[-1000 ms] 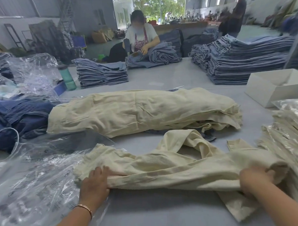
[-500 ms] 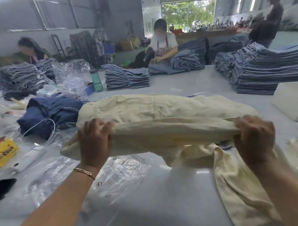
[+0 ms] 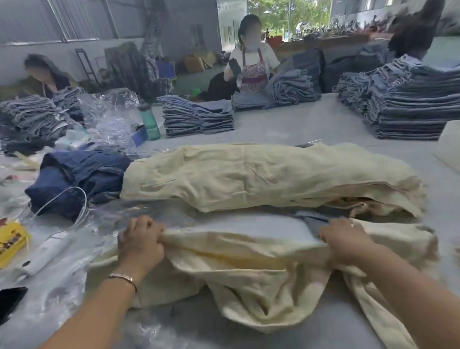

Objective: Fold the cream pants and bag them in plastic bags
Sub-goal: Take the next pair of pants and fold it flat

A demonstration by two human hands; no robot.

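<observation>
Table [image 3: 287, 127]: cream pants [image 3: 254, 268] back down at lower centre, no longer lifted as half second ago; far edge stretched flat, near cloth bunched. Fold likely starting; bagging not begun.
Left hand [image 3: 141, 244], right hand [image 3: 343, 239]: both clamped on far edge.
Plastic bags [image 3: 60, 295]: lower left, beside pants.

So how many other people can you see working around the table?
3: one seated at far left, one in an apron at far centre, one dark blurred figure at far right. Others may be hidden.
</observation>
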